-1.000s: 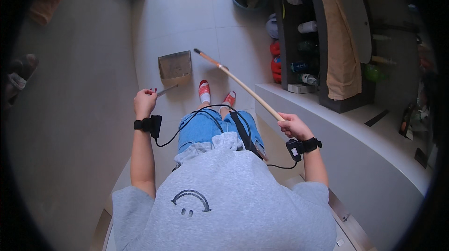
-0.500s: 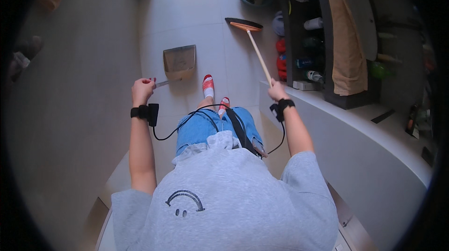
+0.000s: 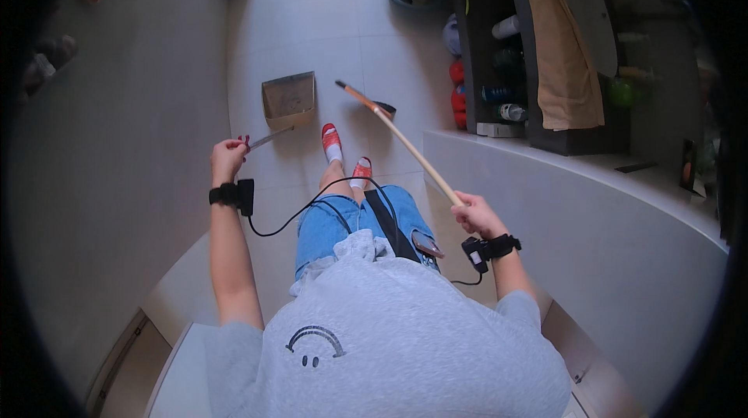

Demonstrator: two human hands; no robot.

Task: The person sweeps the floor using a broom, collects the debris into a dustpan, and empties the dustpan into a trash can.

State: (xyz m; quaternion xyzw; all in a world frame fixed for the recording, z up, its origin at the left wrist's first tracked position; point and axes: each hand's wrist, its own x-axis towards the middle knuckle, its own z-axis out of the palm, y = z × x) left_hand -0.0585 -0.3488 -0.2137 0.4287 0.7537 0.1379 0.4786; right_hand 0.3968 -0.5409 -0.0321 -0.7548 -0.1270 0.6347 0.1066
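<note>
The left hand (image 3: 227,159) gripped the handle (image 3: 270,139) of the dustpan (image 3: 289,98), whose pan sat ahead-right, apparently floor-supported. The right hand (image 3: 477,215) gripped the broom (image 3: 415,155), slanted ahead-left, presumably for reach.

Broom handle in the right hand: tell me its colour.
The broom handle is pale tan, best seen in the head view.
</note>
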